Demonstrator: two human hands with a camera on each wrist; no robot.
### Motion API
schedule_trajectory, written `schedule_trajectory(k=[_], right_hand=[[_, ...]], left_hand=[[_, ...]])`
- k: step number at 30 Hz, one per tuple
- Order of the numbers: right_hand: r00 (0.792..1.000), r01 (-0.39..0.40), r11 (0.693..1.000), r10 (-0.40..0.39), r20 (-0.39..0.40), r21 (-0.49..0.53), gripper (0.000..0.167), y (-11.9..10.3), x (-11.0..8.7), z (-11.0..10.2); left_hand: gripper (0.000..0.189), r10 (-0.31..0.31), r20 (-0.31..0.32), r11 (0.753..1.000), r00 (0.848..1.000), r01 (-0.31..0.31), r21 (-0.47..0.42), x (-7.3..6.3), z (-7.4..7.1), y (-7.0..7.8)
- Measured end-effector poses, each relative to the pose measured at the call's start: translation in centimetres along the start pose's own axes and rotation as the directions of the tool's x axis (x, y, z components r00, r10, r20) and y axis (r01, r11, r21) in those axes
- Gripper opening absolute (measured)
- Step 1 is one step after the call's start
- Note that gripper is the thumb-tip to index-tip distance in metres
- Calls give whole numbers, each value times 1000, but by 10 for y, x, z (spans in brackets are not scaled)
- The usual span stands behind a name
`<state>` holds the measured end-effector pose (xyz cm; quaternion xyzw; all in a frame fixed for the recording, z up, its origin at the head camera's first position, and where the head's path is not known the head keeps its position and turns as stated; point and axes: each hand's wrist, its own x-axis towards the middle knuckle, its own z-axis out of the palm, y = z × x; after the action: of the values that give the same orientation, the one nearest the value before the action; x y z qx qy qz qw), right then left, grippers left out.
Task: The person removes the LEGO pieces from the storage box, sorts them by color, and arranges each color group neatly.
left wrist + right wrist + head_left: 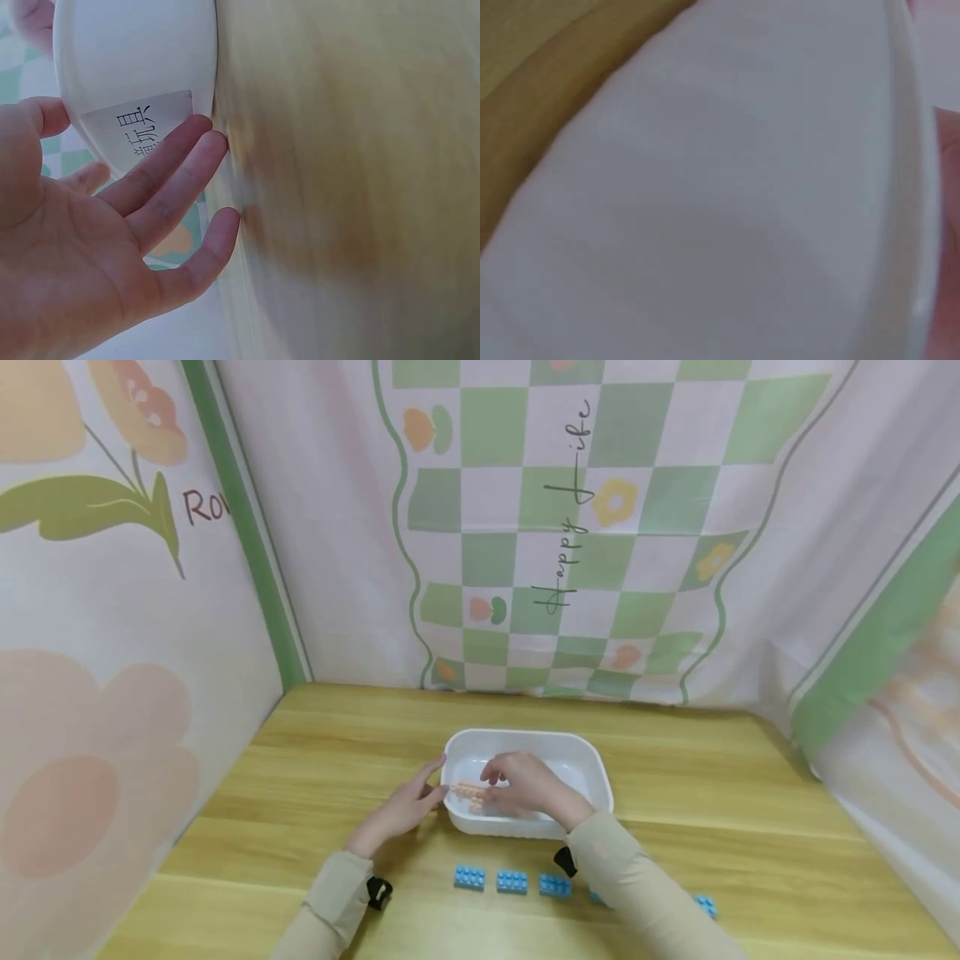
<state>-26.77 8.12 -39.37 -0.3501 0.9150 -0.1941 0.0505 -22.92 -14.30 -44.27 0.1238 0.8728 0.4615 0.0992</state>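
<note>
A white plastic basin (517,734) stands on the wooden table with pinkish-orange bricks (469,792) in its left part. My left hand (401,808) rests at the basin's left end, thumb near the rim. In the left wrist view its fingers are extended loosely along the basin's outer wall (135,52), by a label with Chinese characters. My right hand (531,783) reaches into the basin, its fingers bent beside the bricks. Whether it pinches one is hidden. The basin's wall (735,180) fills most of the right wrist view.
In front of the basin, several blue bricks (512,882) lie in a row on the table (360,718). My right forearm passes over part of that row. Printed curtains (337,568) hang behind and at both sides.
</note>
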Motion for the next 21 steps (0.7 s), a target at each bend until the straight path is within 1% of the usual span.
schedule_trajectory(k=[2, 9, 16, 21], right_hand=[[1000, -26, 1000, 26, 5, 1, 20, 1, 1, 4], [998, -67, 998, 67, -6, -18, 20, 2, 8, 10], [985, -167, 985, 169, 48, -35, 20, 4, 14, 16], [981, -181, 980, 186, 61, -81, 20, 8, 17, 22]], left_hand=[[58, 2, -1, 1000, 1000, -2, -1, 0, 0, 0], [58, 10, -3, 1000, 1000, -10, -8, 0, 1, -2], [58, 17, -11, 1000, 1000, -18, -16, 0, 3, -3], [58, 29, -16, 999, 999, -29, -13, 0, 2, -3]])
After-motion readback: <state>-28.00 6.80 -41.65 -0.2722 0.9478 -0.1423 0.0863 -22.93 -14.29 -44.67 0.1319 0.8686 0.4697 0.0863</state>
